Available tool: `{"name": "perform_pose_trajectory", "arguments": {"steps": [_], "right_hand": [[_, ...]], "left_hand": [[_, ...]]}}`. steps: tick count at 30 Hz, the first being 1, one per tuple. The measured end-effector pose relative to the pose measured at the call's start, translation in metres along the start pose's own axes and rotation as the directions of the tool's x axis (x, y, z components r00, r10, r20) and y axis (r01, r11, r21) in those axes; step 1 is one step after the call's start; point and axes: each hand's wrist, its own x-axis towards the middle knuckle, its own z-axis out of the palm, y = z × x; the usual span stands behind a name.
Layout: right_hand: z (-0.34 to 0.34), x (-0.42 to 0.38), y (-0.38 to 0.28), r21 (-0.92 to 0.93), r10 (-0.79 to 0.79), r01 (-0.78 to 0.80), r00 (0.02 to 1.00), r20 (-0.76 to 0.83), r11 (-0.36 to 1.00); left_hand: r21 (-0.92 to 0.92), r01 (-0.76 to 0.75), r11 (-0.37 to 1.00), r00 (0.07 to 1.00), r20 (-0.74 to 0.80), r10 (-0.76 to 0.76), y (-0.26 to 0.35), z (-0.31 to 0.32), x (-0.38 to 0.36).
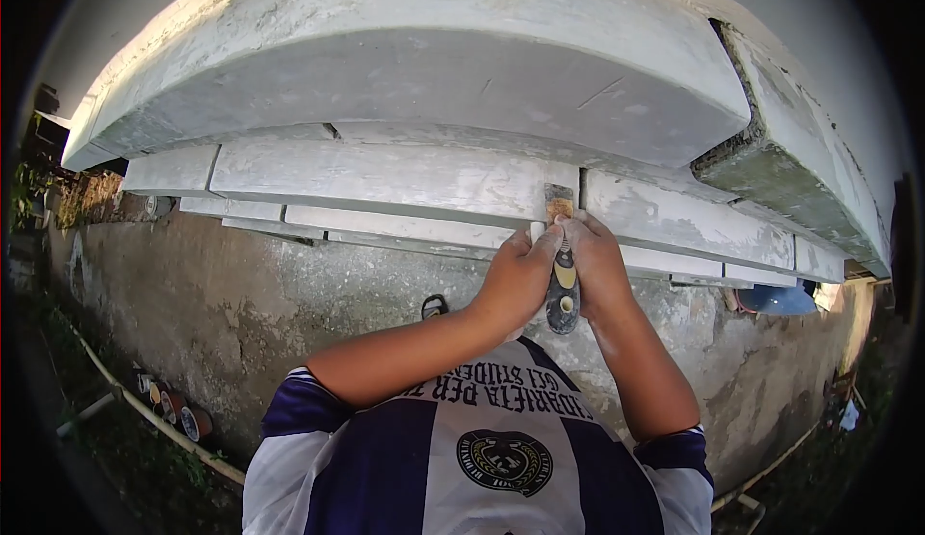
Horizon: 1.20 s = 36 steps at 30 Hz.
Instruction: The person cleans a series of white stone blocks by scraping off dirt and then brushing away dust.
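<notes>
The person is pressing a putty knife (562, 263) against a white moulded cornice (405, 180) that is running along the wall (241, 294). The blade is standing upright on the vertical joint between two sections of the lower band of the cornice, just under the big rounded projection (424, 63). The left hand (520, 275) is closing around the tool from the left side, its fingers curling over the upper part of the handle beside the blade. The right hand (593, 265) is gripping the same handle from the right, so both hands are clamped together on the putty knife with the dark, yellow-marked handle showing between them and hanging down below the palms. Both forearms are reaching up from a purple-and-white striped jersey (482, 448). At the foot of the rough grey wall, a thin pipe (154, 419) is lying near the left edge, with several small cans (173, 408) beside it.
</notes>
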Motion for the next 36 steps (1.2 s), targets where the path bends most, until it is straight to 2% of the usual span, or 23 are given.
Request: {"name": "perform_pose_trajectory", "arguments": {"steps": [2,4,6,7,9,13,16,17,20,21,24,27,30,31,33,35,36], "right_hand": [[0.0,-0.002,0.0,-0.029,0.008,-0.008,1.0,-0.005,1.0],[-0.004,0.004,-0.001,-0.075,0.001,0.0,1.0,0.016,0.997],[-0.002,0.016,-0.008,-0.032,0.003,-0.002,0.999,0.042,0.999],[-0.001,0.023,-0.008,-0.005,-0.013,0.013,0.998,0.061,1.0],[-0.001,0.026,-0.005,0.022,-0.037,0.035,0.997,0.072,0.999],[0.0,-0.003,0.005,-0.024,0.011,-0.011,0.999,0.033,1.0],[0.0,-0.003,0.006,-0.032,-0.003,0.004,1.0,0.029,0.999],[0.002,0.002,0.001,-0.037,0.009,-0.008,0.999,0.036,0.999],[0.003,0.023,-0.007,-0.015,-0.021,0.023,0.995,0.102,1.0],[0.003,0.023,-0.006,0.011,-0.024,0.023,0.994,0.107,1.0],[0.004,0.01,0.004,-0.009,-0.015,0.016,0.999,0.05,1.0],[0.003,-0.008,0.005,-0.036,-0.001,0.002,1.0,0.021,0.999],[0.004,0.006,0.001,-0.049,-0.01,0.012,1.0,0.026,0.999],[0.005,0.012,-0.001,-0.029,-0.021,0.022,0.999,0.037,0.999],[0.008,0.023,-0.006,0.012,-0.046,0.046,0.997,0.064,0.999],[0.007,0.013,-0.004,-0.016,-0.015,0.016,0.998,0.062,1.0],[0.006,0.009,-0.004,-0.032,-0.001,0.003,0.998,0.062,0.999]], "left_hand": [[-0.107,-0.014,0.994,1.0,0.0,0.014,-0.003,0.005,-0.013],[-0.087,-0.034,0.996,0.999,-0.019,0.033,-0.001,0.006,-0.006],[-0.042,-0.015,0.999,1.0,-0.014,0.014,0.004,0.004,0.015],[-0.103,-0.031,0.994,0.999,0.031,0.035,0.007,0.004,0.022],[-0.069,-0.017,0.997,0.999,0.033,0.019,0.007,0.001,0.02],[-0.055,0.01,0.998,0.998,0.058,-0.007,-0.004,-0.005,-0.008],[-0.085,0.009,0.996,0.999,0.033,-0.007,-0.001,-0.003,-0.013],[-0.158,-0.02,0.987,0.999,0.024,0.024,0.003,0.001,-0.008],[-0.091,-0.027,0.995,0.999,0.029,0.03,0.015,-0.002,0.015],[-0.153,-0.022,0.988,0.999,0.03,0.027,0.014,-0.001,0.016],[-0.073,-0.006,0.997,1.0,0.017,0.007,0.009,-0.004,-0.001],[-0.114,0.019,0.993,1.0,0.027,-0.016,-0.001,-0.003,-0.015],[-0.115,-0.048,0.992,0.998,0.022,0.051,-0.01,-0.006,0.006],[-0.019,-0.045,0.999,0.999,-0.008,0.045,-0.005,-0.007,0.017],[-0.058,-0.02,0.998,1.0,0.009,0.02,0.007,-0.005,0.02],[-0.04,-0.026,0.999,0.998,0.049,0.028,0.002,-0.011,0.022],[-0.067,-0.016,0.998,1.0,0.021,0.017,0.002,-0.008,0.013]]}}
